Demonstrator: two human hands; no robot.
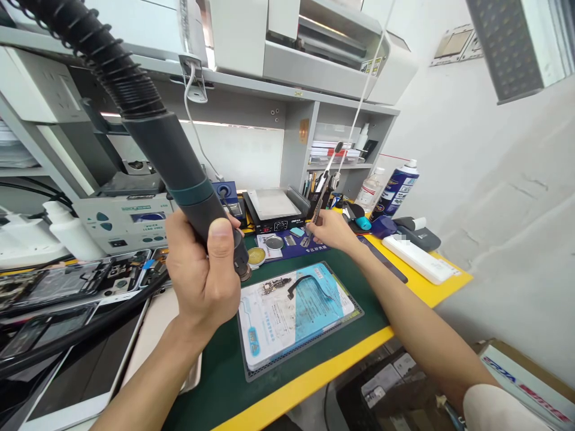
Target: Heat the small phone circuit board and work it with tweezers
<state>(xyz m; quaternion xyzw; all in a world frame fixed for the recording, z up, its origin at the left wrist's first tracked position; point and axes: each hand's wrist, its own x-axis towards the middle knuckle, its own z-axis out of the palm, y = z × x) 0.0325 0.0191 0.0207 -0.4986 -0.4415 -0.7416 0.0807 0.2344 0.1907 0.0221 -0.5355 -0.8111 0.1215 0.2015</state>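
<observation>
The left hand (204, 272) is wrapped in a fist around the hot-air gun (179, 164), thumb pressed flat on the near side of the grip. The gun's long axis runs on a slant from the far upper left down to the near right, with its ribbed hose (99, 54) rising out of the frame's top left corner. The nozzle (244, 270) points down at the mat (296, 314), hanging just above its far left corner; most of the tip is hidden behind the thumb and fingers.

On the mat lies a small flex part (287, 286), too small to make out in detail.

The right hand (330, 230) reaches far across the green table (224, 365) and pinches tweezers (317, 215) between thumb and fingertips. They stand almost upright, tips down near the blue pad (287, 242); where the tips end is hard to tell among the clutter.

Left of the gun, the station (130, 221) sits behind opened phones (76, 281), partly covered by a black cable (90, 326). A spray can (399, 188) stands far right.
</observation>
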